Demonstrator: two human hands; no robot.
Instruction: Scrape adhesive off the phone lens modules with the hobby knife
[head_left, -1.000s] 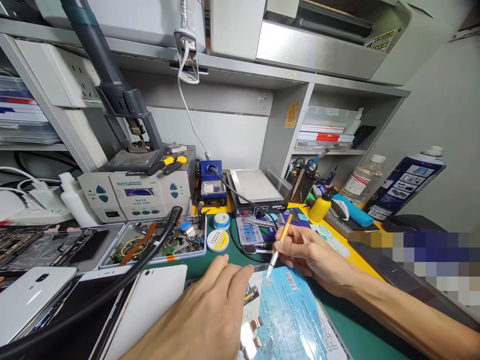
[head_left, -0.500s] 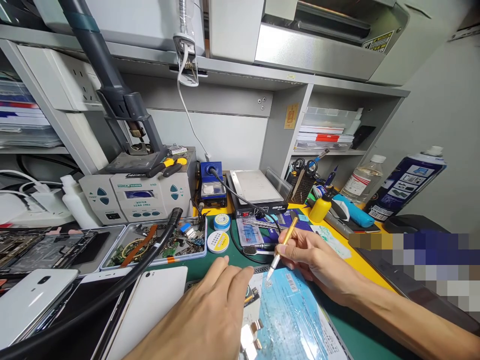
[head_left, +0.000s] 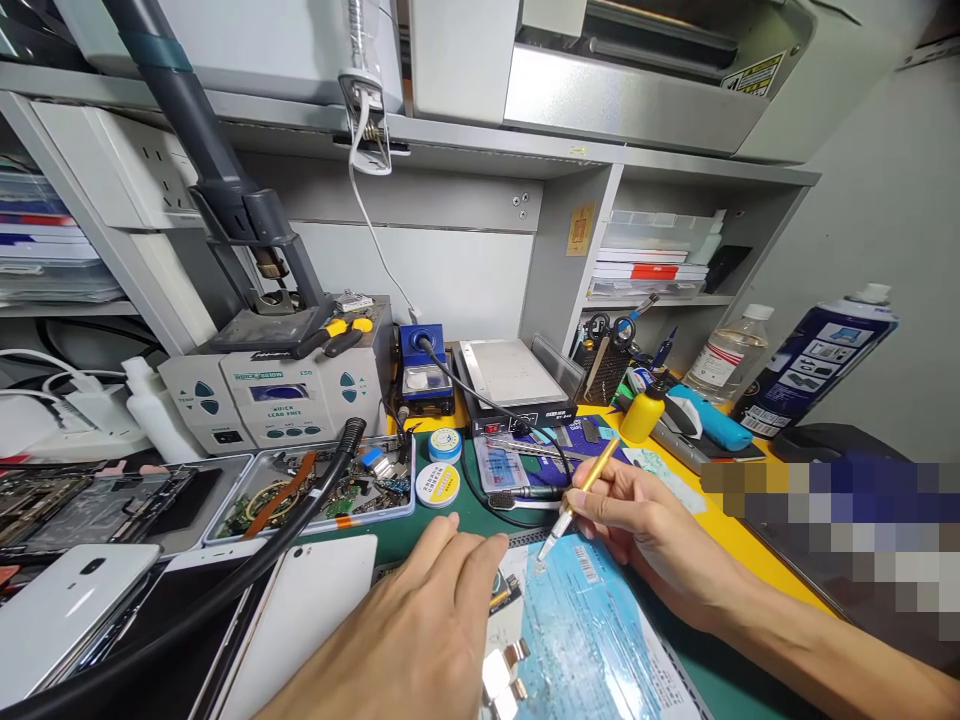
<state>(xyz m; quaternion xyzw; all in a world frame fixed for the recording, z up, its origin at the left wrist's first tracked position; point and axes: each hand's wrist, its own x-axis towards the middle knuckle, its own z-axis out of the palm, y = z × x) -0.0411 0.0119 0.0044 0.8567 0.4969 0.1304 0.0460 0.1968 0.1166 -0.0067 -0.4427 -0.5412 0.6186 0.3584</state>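
Note:
My right hand (head_left: 630, 510) pinches a slim gold-handled tool (head_left: 596, 472) with a silvery collar and a pale, tapered tip; brush or blade, I cannot tell. The tip meets a small clear patch on a blue plastic-covered sheet (head_left: 592, 620). My left hand (head_left: 424, 610) is seen from the back, fingers bent down and close together. Whatever its fingertips grip is hidden below them. Just right of these fingers shows part of a small circuit board (head_left: 507, 594). Shiny metal clips (head_left: 511, 668) lie nearer to me, beside the left hand.
White phones (head_left: 315, 610) and a black hose (head_left: 225, 595) lie at left. Behind are a tray of boards (head_left: 360, 495), two round tins (head_left: 438, 484) and a flat heating plate (head_left: 517, 375). A yellow bottle (head_left: 643, 414) and a spray can (head_left: 817, 360) stand at right.
My right hand has shifted slightly right, and the tool's handle leans further over. Its tip remains at nearly the same spot. My left hand holds its pose.

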